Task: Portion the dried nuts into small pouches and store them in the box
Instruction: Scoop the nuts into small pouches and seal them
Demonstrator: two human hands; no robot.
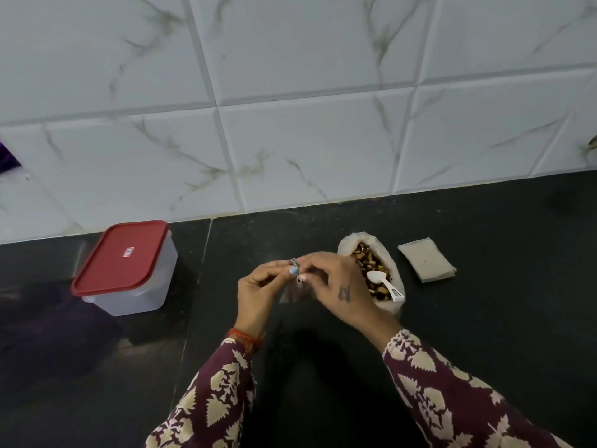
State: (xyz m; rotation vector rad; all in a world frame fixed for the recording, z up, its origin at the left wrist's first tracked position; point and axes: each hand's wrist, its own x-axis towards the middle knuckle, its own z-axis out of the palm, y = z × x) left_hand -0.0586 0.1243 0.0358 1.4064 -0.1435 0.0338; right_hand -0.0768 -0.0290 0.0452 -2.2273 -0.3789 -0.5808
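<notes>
So the small pouch [295, 291], held just above the bench [484, 318], looks thin, limp and light (best taken by its top edge). Left hand [258, 287] and right hand [336, 286] fingers pinch its mouth, beside the open bag of nuts [371, 270]; the red-lidded box [126, 270] sits well apart.

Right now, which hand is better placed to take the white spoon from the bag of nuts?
The right hand: it sits right beside the white spoon in the bag of nuts. The left hand is farther away. Both pinch the small pouch.
</notes>
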